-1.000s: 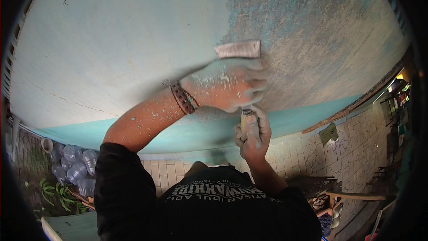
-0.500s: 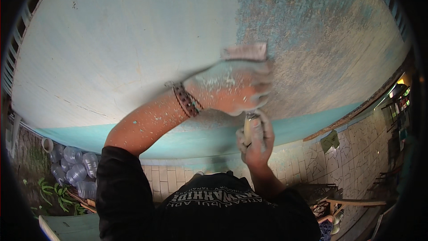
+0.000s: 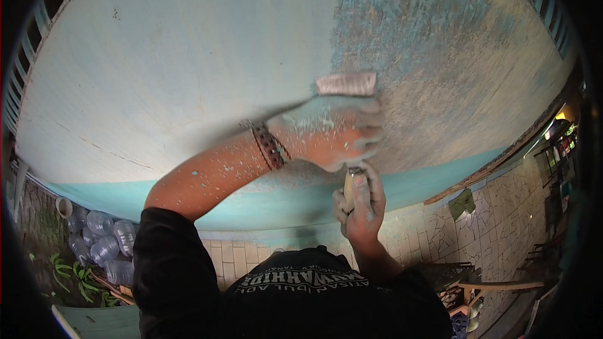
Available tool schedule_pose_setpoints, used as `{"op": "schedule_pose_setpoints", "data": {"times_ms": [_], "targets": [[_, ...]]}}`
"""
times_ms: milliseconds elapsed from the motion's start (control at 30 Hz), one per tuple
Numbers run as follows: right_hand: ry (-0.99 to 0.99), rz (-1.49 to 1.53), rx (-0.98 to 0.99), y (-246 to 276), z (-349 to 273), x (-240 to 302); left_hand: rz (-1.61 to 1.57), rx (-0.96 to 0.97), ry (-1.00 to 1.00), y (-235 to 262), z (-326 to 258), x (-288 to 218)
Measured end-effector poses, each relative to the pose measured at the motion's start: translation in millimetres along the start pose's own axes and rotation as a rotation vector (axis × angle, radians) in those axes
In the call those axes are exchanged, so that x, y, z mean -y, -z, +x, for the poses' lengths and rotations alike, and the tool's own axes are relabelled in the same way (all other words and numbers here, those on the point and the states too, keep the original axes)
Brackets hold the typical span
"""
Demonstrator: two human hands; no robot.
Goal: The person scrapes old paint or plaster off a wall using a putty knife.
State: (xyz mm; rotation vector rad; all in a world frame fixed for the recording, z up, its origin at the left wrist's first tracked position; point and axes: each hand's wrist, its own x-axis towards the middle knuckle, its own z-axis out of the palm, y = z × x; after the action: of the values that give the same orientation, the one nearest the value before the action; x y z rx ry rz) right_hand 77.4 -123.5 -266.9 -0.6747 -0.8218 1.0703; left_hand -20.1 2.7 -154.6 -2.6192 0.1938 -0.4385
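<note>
A scraper with a wide, flat blade (image 3: 347, 84) and a pale handle (image 3: 352, 189) lies against the wall in front of me. My left hand (image 3: 339, 129), spotted with paint flecks, is closed over the tool just below the blade's edge and hides its middle. Below it, my right hand (image 3: 363, 207) wraps the handle, thumb along it, with dust on the fingers. The blade sits where the smooth pale-blue wall (image 3: 239, 31) meets a rough stretch (image 3: 440, 56) of worn blue and brown.
A teal band (image 3: 270, 204) runs along the wall's bottom. Clear plastic bottles (image 3: 103, 248) are heaped at the left beside green plants (image 3: 75, 276). Cracked tile floor (image 3: 496, 232) spreads right, with a dark green cloth (image 3: 463, 204) on it. Wooden pieces (image 3: 496, 285) lie lower right.
Both hands and the scraper have come slightly down the wall, toward me. The blade and left hand, blurred before, now show more sharply. Both grips are unchanged.
</note>
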Motion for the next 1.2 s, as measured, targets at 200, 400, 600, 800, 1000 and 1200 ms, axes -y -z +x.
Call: {"op": "schedule_pose_setpoints", "data": {"times_ms": [200,400,600,800,1000,1200], "targets": [[-0.037,0.020,0.028,-6,-2,13,-0.075,-0.074,0.034,-2,3,7],[-0.091,0.226,0.361,31,12,-1,0.038,-0.128,0.029,-1,7,-2],[-0.226,0.539,0.568,26,19,5,-0.013,-0.086,0.046,10,6,6],[-0.362,0.774,0.402,18,11,8,0.020,-0.121,0.014,3,9,4],[-0.360,0.604,0.333,15,11,13,0.033,-0.078,0.069,8,7,1],[-0.323,0.505,0.372,3,20,28,0.133,-0.087,0.073,24,9,14]]}}
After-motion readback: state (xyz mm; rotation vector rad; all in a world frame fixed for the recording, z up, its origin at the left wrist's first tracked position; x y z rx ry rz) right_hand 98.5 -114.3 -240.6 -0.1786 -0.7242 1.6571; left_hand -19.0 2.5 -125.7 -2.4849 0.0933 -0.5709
